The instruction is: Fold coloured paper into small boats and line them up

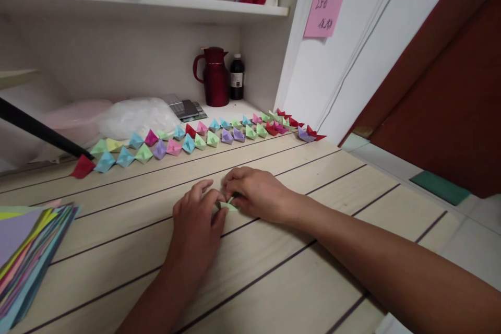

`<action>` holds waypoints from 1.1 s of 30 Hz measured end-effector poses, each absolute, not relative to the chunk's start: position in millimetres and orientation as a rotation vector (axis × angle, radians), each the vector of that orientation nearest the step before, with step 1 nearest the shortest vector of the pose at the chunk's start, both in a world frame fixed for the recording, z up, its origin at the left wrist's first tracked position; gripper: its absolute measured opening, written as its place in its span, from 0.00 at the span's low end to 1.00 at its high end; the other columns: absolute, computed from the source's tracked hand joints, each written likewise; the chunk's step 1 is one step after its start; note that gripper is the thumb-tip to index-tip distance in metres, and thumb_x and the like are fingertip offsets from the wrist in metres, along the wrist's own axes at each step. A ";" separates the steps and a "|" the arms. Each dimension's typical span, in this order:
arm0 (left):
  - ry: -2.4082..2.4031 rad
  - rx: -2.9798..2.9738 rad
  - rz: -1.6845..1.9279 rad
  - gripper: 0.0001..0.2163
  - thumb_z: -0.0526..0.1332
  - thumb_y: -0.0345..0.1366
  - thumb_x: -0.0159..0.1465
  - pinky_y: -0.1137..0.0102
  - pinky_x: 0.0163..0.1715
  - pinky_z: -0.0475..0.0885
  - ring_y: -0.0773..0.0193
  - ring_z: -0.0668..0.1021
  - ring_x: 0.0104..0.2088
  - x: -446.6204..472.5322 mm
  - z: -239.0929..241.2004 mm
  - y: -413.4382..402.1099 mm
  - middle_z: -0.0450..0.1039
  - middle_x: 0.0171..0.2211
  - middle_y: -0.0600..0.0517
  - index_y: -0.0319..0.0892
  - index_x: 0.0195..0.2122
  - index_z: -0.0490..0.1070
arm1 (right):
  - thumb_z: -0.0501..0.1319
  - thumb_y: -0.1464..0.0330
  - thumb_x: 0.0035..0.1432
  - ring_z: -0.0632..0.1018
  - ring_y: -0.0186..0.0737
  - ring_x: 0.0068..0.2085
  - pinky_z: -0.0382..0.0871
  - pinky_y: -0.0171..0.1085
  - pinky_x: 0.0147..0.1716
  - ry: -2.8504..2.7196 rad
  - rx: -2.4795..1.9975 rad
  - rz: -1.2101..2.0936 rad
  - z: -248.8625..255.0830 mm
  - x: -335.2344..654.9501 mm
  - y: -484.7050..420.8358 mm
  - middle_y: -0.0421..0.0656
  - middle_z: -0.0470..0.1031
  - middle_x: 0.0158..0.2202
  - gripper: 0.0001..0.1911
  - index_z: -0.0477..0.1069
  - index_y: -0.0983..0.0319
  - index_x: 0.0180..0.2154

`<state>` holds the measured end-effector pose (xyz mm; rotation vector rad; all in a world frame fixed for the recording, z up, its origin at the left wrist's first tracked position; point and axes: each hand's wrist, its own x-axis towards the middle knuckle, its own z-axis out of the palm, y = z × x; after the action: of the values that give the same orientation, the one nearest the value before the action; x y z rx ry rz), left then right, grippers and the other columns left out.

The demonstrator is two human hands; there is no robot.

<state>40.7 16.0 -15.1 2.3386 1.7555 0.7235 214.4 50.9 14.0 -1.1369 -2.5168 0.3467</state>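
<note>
At the middle of the pale slatted wooden table, a small folded piece of light-green paper sits between the two hands. The left hand has thumb and forefinger pinched on its near left end, while the right hand has its bent fingers closed on the other side. This piece looks partly folded, without the open, peaked form of those beyond it, so shaping seems unfinished.

Along the table's far edge, two uneven rows of small folded paper boats in blue, green, pink, purple and red appear complete. At the left, a thick stack of flat multicoloured paper sheets lies unfolded, so plenty of material remains.

The right fingertips are mostly hidden behind the knuckles, and the fingers cover much of the light-green piece, so its exact folds cannot be made out. The stack is cut off by the left edge. At the far right end of the rows, the boats overlap and are hard to count; some in the back row are partly blocked by those in front.
</note>
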 end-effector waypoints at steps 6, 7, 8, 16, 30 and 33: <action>1.646 2.344 0.767 0.09 0.55 0.25 0.59 0.55 0.52 0.63 0.54 0.68 0.57 37.4 -13.1 14.5 0.68 0.53 0.47 0.46 0.34 0.69 | 0.64 0.72 0.53 0.75 0.43 0.43 0.63 0.36 0.35 -2.507 -1.222 0.272 10.7 215.7 53.1 0.44 0.77 0.39 0.03 0.75 0.60 0.33; 1.627 2.346 0.761 0.08 0.56 0.25 0.59 0.55 0.52 0.62 0.54 0.69 0.57 36.7 -12.9 14.6 0.68 0.53 0.48 0.46 0.35 0.69 | 0.64 0.71 0.53 0.75 0.43 0.43 0.63 0.36 0.35 -2.493 -1.238 0.282 9.5 216.4 53.6 0.44 0.77 0.38 0.02 0.75 0.60 0.33; 1.607 2.349 0.753 0.08 0.57 0.26 0.59 0.55 0.53 0.62 0.54 0.69 0.56 36.1 -12.7 14.9 0.69 0.52 0.49 0.46 0.35 0.69 | 0.64 0.71 0.54 0.75 0.43 0.43 0.62 0.36 0.36 -2.478 -1.247 0.293 8.3 217.0 54.1 0.44 0.77 0.38 0.02 0.75 0.60 0.33; 1.534 2.259 0.791 0.04 0.59 0.29 0.59 0.63 0.40 0.67 0.59 0.75 0.38 34.4 -4.7 16.2 0.75 0.35 0.54 0.45 0.29 0.67 | 0.65 0.72 0.54 0.74 0.40 0.43 0.63 0.36 0.40 -2.334 -1.174 0.455 2.5 215.4 55.4 0.42 0.78 0.35 0.02 0.75 0.60 0.31; 1.480 1.858 1.110 0.04 0.59 0.34 0.57 0.66 0.40 0.68 0.59 0.77 0.38 31.6 -6.2 17.9 0.77 0.33 0.54 0.45 0.26 0.68 | 0.64 0.73 0.52 0.71 0.32 0.29 0.59 0.31 0.29 -1.995 -1.173 0.851 12.1 210.8 49.4 0.37 0.73 0.26 0.01 0.73 0.62 0.29; 1.490 1.835 1.114 0.04 0.59 0.37 0.58 0.65 0.42 0.68 0.58 0.77 0.40 32.1 -5.4 16.7 0.77 0.34 0.53 0.45 0.27 0.68 | 0.62 0.71 0.54 0.70 0.33 0.30 0.61 0.31 0.30 -1.922 -1.097 1.051 10.6 212.5 51.3 0.38 0.73 0.28 0.01 0.71 0.62 0.31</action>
<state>32.1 16.7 -5.4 1.8350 1.4898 1.1143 212.5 51.3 10.6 -1.0966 -1.9220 1.0512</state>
